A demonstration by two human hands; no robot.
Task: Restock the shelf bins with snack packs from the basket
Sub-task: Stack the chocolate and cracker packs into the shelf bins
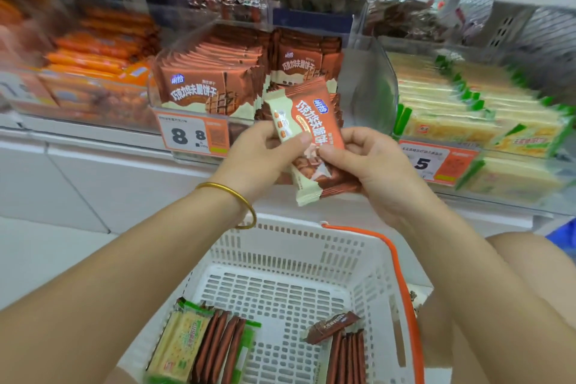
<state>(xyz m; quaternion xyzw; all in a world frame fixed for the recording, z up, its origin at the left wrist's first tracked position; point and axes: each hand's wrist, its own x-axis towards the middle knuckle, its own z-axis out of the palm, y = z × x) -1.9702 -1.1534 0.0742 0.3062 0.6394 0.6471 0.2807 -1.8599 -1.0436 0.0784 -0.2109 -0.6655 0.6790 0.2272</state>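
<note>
Both hands are up above the white basket, on one small stack of chocolate wafer packs. Your left hand has its fingers curled behind the stack, thumb pinching the cream edge. Your right hand grips the lower brown end, fingers curled too. The stack is tilted, held above the basket's far rim; the wafer bin is on the shelf beyond it. Inside the basket: green cracker packs near left, brown packs on edge near right

Glossy foil pack, white perforated plastic basket
</note>
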